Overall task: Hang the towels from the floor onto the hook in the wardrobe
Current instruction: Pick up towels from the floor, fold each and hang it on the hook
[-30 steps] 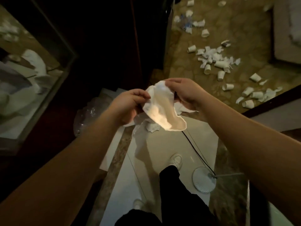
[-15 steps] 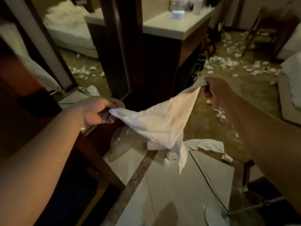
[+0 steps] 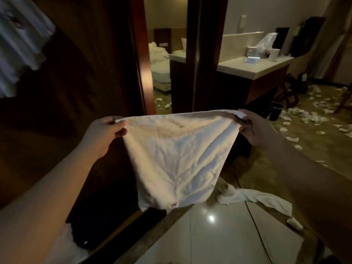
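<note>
A small white towel [image 3: 177, 157] hangs spread flat in front of me, held by its two top corners. My left hand [image 3: 103, 132] pinches the left corner and my right hand [image 3: 253, 128] pinches the right corner. The cloth sags to a point above the floor. Another white towel [image 3: 255, 199] lies crumpled on the floor at the lower right. The dark wooden wardrobe [image 3: 80, 88] fills the left side; no hook shows in its shadowed interior.
A white striped cloth [image 3: 17, 46] hangs blurred at the upper left. A mirrored door [image 3: 162, 60] stands ahead. A vanity counter [image 3: 253, 67] with toiletries sits to the right. Crumpled paper cups [image 3: 304, 117] litter the carpet. A black cable [image 3: 257, 225] crosses glossy tiles.
My view lifted from the floor toward the wardrobe. Both hands moved apart and levelled out, stretching the bunched towel into a flat spread sheet.
</note>
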`<state>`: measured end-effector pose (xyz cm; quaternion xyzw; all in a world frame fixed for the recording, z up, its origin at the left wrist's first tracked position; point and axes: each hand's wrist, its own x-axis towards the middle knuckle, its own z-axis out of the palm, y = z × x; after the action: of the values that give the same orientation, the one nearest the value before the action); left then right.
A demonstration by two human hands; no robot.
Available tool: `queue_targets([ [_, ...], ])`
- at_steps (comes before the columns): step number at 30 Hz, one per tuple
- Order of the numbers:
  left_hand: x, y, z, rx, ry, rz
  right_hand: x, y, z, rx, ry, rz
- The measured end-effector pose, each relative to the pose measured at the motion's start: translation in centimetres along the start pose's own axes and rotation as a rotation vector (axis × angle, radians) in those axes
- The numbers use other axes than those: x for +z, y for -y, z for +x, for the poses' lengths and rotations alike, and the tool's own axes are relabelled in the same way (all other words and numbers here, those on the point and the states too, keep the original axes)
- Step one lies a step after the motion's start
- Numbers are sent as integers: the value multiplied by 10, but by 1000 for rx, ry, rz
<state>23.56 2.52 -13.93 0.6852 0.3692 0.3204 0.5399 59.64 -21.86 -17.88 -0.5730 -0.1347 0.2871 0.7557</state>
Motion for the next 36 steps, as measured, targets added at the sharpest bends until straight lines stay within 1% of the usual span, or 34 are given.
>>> queue_targets([
  [2,-33,-1,-26,52,-95,100,18,-7,-25,-23,74,-136],
  [4,-71,-6,-47,74,-133,159,40,-9,-47,-69,90,-283],
  [6,-111,-14,-64,80,-117,169,63,-7,-65,-143,65,-409],
  [8,-148,-21,-81,102,-64,77,89,-2,-80,-215,67,-468],
  [9,-165,-24,-89,117,-57,-6,103,1,-86,-239,94,-460],
  [11,-192,-29,-103,138,-94,-207,134,4,-97,-266,180,-411],
  [14,-228,-32,-119,162,-150,-400,182,6,-116,-217,314,-170],
  [16,-253,-32,-131,150,-163,-440,211,2,-131,-132,369,-53],
  [18,-279,-31,-143,109,-171,-455,233,-6,-147,-36,407,1],
  [21,-317,-24,-159,-2,-209,-502,259,-24,-169,62,478,-5],
  [23,-333,-19,-170,-82,-266,-539,271,-36,-186,139,538,-24],
  [26,-341,-11,-186,-187,-361,-557,286,-52,-218,265,554,-12],
  [28,-336,-4,-198,-230,-405,-613,297,-63,-246,357,542,62],
  [30,-324,4,-213,-224,-471,-710,309,-79,-275,438,496,147],
  [32,-301,8,-233,-196,-540,-797,320,-97,-305,476,448,217],
  [34,-270,11,-254,-177,-544,-821,329,-113,-336,489,421,280],
  [36,-235,17,-271,-146,-494,-772,333,-126,-364,459,420,287],
])
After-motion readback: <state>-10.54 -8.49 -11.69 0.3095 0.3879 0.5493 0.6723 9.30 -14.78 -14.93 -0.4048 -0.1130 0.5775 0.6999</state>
